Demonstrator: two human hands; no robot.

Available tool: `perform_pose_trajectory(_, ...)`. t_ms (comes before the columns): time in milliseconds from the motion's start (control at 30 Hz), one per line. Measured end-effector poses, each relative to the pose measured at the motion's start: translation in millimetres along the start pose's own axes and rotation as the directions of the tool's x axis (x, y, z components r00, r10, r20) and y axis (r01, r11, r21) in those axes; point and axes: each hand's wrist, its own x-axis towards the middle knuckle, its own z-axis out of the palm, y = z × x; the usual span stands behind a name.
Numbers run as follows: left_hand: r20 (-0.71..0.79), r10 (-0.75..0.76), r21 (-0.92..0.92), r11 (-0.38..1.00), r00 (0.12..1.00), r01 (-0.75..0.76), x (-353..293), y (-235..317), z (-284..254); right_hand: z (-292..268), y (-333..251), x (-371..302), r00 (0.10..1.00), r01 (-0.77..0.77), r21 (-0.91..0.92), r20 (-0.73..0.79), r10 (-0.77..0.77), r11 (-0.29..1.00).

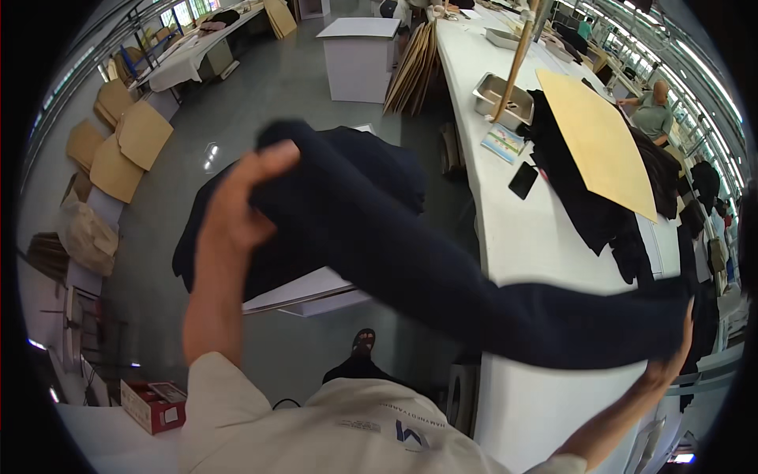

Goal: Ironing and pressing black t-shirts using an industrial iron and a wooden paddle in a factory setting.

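A long folded length of dark navy cloth [426, 268] stretches across in front of me, slightly blurred; I cannot tell what garment it is. At its upper left end my left hand [249, 193] grips it, thumb and fingers around the fold. My right hand [673, 359] holds the far right end over the white table, its fingers mostly hidden behind the cloth. Beneath the left end, more dark navy cloth [217, 237] lies heaped on a low white stand [304, 291].
Along the right runs a long white table [513, 229] with a metal tray [505, 99], a phone [523, 181], black garments [580, 201] and a tan board [596, 142]. Brown boards [118, 162] lean at left. A white box-shaped stand [359, 59] is ahead. Another person [654, 114] sits far right.
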Motion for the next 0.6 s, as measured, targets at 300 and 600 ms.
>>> perform_pose_trajectory(300, -0.409, 0.192, -0.003, 0.977, 0.892, -0.212, 11, 171, -216, 393, 53, 108, 0.847, -0.2, 0.339, 0.532, -0.012, 0.919)
perform_pose_trajectory(600, -0.768, -0.329, -0.301, 0.943, 0.55, 0.143, -238, -109, -371, 468, 272, 11, 0.822, -0.122, -0.327, 0.496, 0.28, 0.937)
